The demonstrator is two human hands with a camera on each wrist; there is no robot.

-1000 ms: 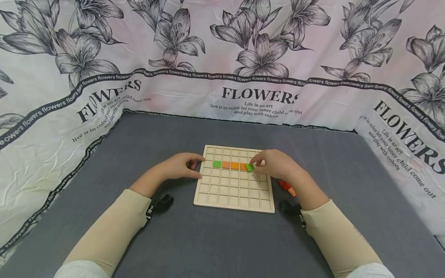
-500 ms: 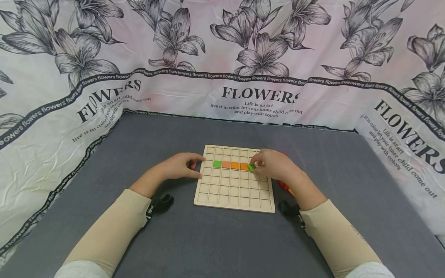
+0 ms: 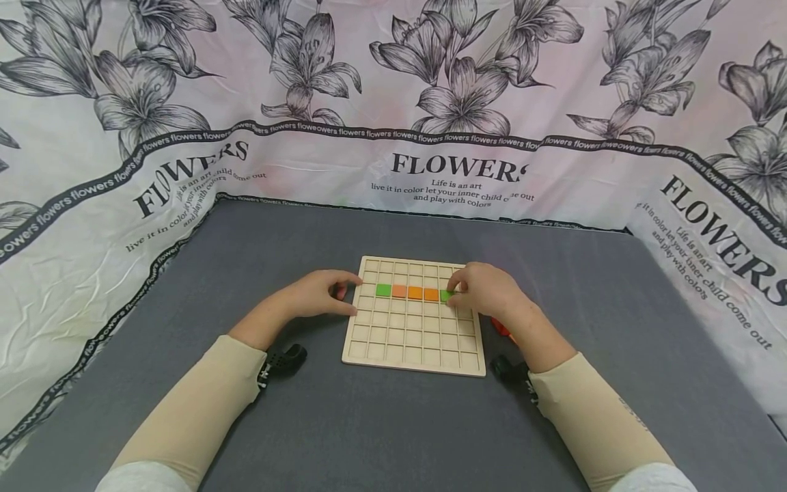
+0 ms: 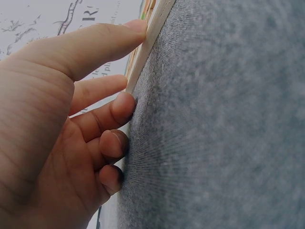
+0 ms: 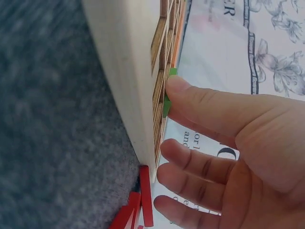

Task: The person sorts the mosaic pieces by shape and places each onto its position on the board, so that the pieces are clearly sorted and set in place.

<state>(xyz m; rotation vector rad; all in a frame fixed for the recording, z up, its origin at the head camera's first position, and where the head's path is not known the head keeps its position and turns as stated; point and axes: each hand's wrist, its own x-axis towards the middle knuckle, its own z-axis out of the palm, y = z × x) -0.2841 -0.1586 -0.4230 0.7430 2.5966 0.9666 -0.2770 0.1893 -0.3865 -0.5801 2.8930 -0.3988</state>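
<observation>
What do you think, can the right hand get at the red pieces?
Probably yes: the red pieces lie beside the board, close to the right hand, and nothing visible blocks the way. It pinches a green tile, though, so it would likely have to let go first.

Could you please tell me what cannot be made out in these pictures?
- Head view: part of the right-end green tile, hidden by the right hand.
- Head view: the number of red pieces beside the board, partly hidden by the right arm.
- Right wrist view: some red pieces, cut off by the bottom edge.
- Left wrist view: the board's squares, seen edge-on and cut off above.
</observation>
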